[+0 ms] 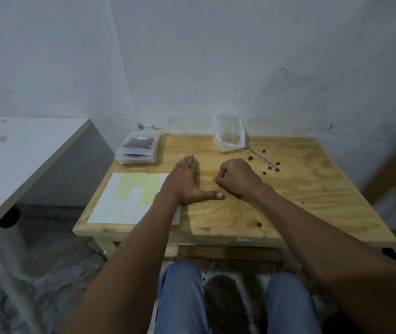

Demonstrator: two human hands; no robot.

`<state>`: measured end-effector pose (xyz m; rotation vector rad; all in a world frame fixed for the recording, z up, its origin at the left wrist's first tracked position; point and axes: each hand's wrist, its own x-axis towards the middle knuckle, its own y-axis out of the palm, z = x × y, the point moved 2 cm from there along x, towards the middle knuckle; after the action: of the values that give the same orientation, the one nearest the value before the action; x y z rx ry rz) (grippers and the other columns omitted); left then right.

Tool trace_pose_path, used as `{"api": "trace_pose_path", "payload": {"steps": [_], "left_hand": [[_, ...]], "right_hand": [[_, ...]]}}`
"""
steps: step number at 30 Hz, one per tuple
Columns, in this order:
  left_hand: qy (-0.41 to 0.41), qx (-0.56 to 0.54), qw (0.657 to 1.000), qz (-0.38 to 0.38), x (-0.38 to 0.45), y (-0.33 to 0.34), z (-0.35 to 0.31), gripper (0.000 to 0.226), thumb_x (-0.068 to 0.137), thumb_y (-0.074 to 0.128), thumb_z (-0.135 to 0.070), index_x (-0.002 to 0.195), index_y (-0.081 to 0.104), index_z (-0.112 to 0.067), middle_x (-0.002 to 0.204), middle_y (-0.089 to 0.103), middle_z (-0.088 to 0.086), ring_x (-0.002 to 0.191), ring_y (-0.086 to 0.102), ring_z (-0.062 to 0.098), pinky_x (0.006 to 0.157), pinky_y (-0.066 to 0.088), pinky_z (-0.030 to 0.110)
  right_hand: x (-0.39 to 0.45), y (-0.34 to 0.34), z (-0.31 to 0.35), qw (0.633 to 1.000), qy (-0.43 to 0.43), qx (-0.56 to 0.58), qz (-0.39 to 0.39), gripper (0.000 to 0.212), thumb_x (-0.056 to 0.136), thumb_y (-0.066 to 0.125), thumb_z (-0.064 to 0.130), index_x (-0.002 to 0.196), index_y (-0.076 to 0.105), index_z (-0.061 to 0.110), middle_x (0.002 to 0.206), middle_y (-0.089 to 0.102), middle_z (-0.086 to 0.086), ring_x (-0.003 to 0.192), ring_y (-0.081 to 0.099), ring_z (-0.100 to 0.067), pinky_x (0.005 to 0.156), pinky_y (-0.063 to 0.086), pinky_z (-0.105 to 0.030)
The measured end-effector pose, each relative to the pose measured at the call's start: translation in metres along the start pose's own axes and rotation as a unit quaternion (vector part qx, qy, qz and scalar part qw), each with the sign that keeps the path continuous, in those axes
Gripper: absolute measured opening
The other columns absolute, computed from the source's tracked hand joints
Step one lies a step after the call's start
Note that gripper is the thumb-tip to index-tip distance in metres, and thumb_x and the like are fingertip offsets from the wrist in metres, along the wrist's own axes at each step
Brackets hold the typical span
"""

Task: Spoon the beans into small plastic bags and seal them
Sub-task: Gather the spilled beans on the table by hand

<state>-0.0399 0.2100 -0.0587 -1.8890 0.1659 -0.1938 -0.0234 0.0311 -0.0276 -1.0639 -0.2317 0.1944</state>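
The left hand (184, 182) is being laid flat and fully open on the wooden table (300, 189), palm down, fingers together and thumb stretched out to the right; nothing is being held by it, and its heel is resting over the right edge of a label sheet (127, 196). The right hand (236, 177) is being kept curled just beside it, fingertips pinched against the thumb at the table surface; whether a bean is being gripped there cannot be told. A stack of small plastic bags (139, 150), the top one filled with dark beans, is being kept at the far left corner. A clear bag (228, 137) is standing upright at the far edge, with a spoon (262, 159) lying just beside it. Loose beans (270, 168) are lying scattered around the spoon.
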Motion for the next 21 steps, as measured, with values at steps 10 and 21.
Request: {"api": "trace_pose_path", "payload": {"steps": [10,21], "left_hand": [[-0.004,-0.002,1.0,0.005,-0.001,-0.001,-0.002,0.15,0.054,0.05,-0.102,0.161,0.009,-0.005,0.17,0.002,0.01,0.157,-0.001,0.02,0.128,0.003,0.04],[0.045,0.032,0.998,0.012,-0.005,-0.006,-0.007,0.135,0.065,0.045,-0.098,0.16,0.019,-0.005,0.169,0.014,0.012,0.156,0.011,0.023,0.127,0.009,0.041]], "right_hand": [[0.01,-0.018,0.011,0.697,0.257,0.669,-0.028,0.02,0.086,0.046,0.017,0.067,0.049,0.013,0.05,0.026,0.007,0.037,0.016,-0.008,0.036,0.016,-0.018],[-0.003,-0.031,0.004,0.654,0.271,0.706,0.021,0.027,0.092,0.047,0.021,0.066,0.048,0.014,0.052,0.033,0.006,0.038,0.019,-0.008,0.034,0.016,-0.018]]}}
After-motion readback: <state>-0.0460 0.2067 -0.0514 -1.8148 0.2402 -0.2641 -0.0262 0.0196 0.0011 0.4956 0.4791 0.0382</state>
